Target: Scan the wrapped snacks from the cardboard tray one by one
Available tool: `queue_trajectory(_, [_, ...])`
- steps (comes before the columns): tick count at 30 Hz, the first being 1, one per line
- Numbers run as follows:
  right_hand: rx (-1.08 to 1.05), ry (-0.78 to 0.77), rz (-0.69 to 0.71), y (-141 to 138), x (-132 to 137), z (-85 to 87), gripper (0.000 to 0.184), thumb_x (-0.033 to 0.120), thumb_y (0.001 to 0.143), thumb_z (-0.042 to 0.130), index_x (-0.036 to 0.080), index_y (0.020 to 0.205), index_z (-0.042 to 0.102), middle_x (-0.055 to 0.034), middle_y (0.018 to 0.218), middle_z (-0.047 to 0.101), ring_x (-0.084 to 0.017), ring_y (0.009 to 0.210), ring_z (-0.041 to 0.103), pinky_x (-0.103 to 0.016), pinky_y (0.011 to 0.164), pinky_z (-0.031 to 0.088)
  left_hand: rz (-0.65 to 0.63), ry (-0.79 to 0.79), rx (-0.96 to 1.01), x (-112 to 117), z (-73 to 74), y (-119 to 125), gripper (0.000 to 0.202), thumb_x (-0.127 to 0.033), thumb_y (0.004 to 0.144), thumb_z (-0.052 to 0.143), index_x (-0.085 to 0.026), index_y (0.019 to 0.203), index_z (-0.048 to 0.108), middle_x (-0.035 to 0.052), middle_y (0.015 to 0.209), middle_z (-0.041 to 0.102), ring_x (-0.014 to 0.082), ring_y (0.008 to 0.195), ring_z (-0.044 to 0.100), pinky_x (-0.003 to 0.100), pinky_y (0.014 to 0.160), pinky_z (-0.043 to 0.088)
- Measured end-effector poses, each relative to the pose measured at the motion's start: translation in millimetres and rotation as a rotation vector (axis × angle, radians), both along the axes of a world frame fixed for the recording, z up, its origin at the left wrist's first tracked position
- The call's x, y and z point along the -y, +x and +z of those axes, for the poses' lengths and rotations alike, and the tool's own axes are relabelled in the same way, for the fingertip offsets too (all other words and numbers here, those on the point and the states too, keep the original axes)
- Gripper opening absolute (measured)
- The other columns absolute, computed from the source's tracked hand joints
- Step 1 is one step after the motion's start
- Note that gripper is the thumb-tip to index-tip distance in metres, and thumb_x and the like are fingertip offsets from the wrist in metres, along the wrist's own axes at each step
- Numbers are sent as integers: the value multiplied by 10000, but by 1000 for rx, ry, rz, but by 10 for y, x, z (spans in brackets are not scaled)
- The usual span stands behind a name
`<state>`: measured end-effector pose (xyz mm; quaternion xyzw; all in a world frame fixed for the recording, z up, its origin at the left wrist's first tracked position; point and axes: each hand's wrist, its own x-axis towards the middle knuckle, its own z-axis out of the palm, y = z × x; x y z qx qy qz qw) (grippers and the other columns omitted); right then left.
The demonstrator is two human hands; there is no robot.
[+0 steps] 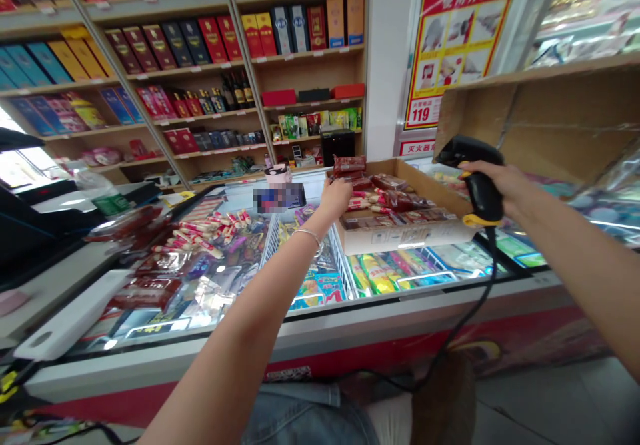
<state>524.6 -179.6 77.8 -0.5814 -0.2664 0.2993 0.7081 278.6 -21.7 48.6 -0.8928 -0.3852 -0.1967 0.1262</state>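
Observation:
My right hand (503,182) is wrapped round the grip of a black and yellow barcode scanner (484,195), whose cord hangs down in front of the freezer. My left hand (339,196) reaches to the left end of a shallow cardboard box (405,237), its fingers curled on a dark brown snack packet (350,164); part of the grip is hidden. Inside the box lie more brown packets (400,201) and several red-and-cream wrapped sticks (367,200). The box rests on the glass-topped freezer, right of my left forearm.
Similar wrapped sticks (207,232) and brown packets (145,292) lie on the freezer glass at left, near a white long-handled board (73,315). A phone (295,195) stands behind. A large open carton (545,112) is at right. Stocked shelves (200,65) line the back wall.

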Motion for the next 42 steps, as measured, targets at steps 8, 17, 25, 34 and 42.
queue_trajectory(8, [-12, 124, 172, -863, -137, 396, 96, 152, 777, 631, 78, 826, 594, -32, 609, 584, -90, 517, 594, -171, 494, 472, -240, -614, 1027, -2, -211, -1182, 144, -314, 865, 472, -175, 895, 495, 60, 804, 683, 166, 651, 653, 335, 756, 482])
queue_trajectory(17, [-64, 175, 569, -2309, -618, 89, 230, 231, 685, 683, 116, 849, 569, -22, 632, 604, -100, 490, 583, -166, 409, 447, -325, -688, 1448, -71, -498, -1924, 227, -317, 774, 608, -197, 952, 532, 75, 1054, 638, 174, 887, 650, 395, 868, 508])
queue_trajectory(25, [-103, 89, 669, -2729, -1030, -619, 272, 190, 640, 720, 135, 844, 548, 2, 625, 609, -101, 462, 580, -202, 466, 503, -117, -616, 1564, -179, -554, -2005, 264, -241, 804, 555, -212, 1053, 474, 68, 966, 655, 152, 824, 644, 367, 782, 542])
queue_trajectory(34, [-101, -77, 627, -2720, -939, -781, 228, 138, 690, 688, 144, 873, 553, -1, 633, 623, -103, 433, 572, -193, 414, 478, 148, -534, 1491, -126, -606, -2002, 283, -351, 652, 700, -172, 808, 546, -24, 615, 528, 136, 608, 589, 303, 573, 549])
queue_trajectory(42, [-118, -99, 643, -2687, -939, -767, 171, 157, 703, 680, 139, 835, 573, -13, 628, 632, -108, 454, 592, -184, 424, 484, 53, -561, 1507, -141, -628, -1997, 319, -408, 698, 669, -197, 836, 473, 19, 736, 621, 169, 686, 641, 357, 670, 548])
